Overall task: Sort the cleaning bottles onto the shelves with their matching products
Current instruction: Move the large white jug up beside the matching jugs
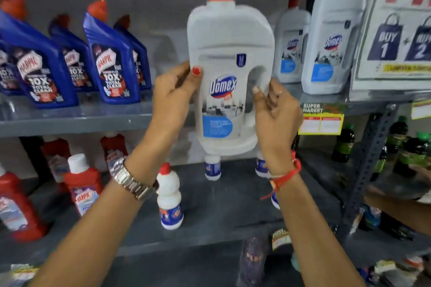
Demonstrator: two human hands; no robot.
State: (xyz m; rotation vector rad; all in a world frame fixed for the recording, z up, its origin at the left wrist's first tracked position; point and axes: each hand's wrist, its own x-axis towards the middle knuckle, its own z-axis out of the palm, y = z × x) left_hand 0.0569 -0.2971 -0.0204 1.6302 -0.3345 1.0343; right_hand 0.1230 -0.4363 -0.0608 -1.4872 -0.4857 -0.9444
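Note:
A large white Domex bottle point(229, 53) with a red cap is held upright in the air in front of the upper shelf point(77, 121). My left hand point(173, 91) grips its left side, thumb on the label. My right hand point(275, 112) grips its right side at the handle. Two matching white Domex bottles point(331, 39) stand on the upper shelf to the right. Blue Harpic bottles point(112, 53) stand on the same shelf to the left.
The lower shelf point(233, 205) carries red Harpic bottles point(81, 184) at left and small white bottles point(169, 196) in the middle. Dark green bottles point(410, 147) fill the right-hand rack. A "Buy 1" sign point(396, 30) hangs at upper right. Another person's arm point(401, 205) reaches in from the right.

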